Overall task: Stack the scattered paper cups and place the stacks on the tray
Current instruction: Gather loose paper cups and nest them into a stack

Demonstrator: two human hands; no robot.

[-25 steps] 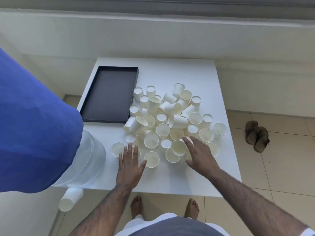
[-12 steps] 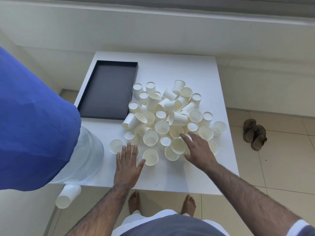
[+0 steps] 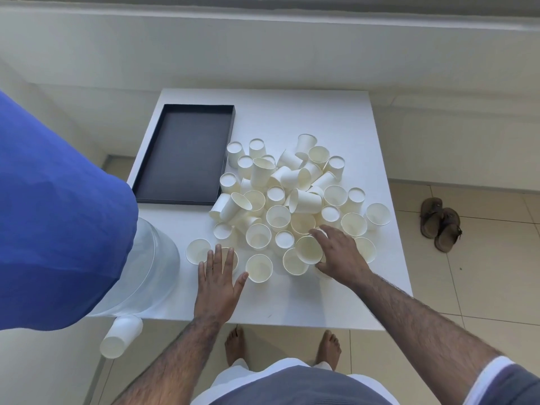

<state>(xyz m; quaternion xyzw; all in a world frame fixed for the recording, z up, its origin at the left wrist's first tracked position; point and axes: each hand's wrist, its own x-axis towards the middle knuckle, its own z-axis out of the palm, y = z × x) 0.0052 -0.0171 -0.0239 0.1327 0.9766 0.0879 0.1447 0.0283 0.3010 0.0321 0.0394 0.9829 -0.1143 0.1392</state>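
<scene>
Our right hand point(image 3: 339, 254) curls round one cup point(image 3: 309, 249), our left hand point(image 3: 217, 283) lies flat with straight fingers point(image 3: 219, 254) — lifting hastily, we could knock neighbouring cups point(image 3: 294, 262) off the table point(image 3: 321, 112).

Only one camera going, worn on the person's head: wide-angle, aimed forward and steeply down. It's near enough that the white table point(image 3: 292, 112) and its heap of paper cups point(image 3: 304, 197) fill the middle, with the person's bare feet point(image 3: 235, 346) showing near the bottom edge.
</scene>
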